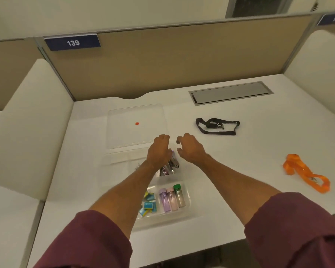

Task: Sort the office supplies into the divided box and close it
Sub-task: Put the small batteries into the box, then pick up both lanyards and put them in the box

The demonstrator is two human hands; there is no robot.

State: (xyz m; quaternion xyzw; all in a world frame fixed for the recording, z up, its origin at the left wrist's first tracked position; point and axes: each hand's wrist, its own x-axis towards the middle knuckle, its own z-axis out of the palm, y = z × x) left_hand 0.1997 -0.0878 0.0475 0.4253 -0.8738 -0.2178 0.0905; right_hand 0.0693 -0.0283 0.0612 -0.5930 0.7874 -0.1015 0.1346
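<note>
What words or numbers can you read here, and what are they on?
"139": white digits on the dark blue sign atop the desk divider.
Second blue sign, far right: white marks, too blurred to read.
Teal packets in the clear box: print too small to read.

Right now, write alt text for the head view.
Both hands, left hand and right hand, reach empty over a clear divided box holding supplies, its lid open behind. A black lanyard and orange lanyard lie to the right.
</note>
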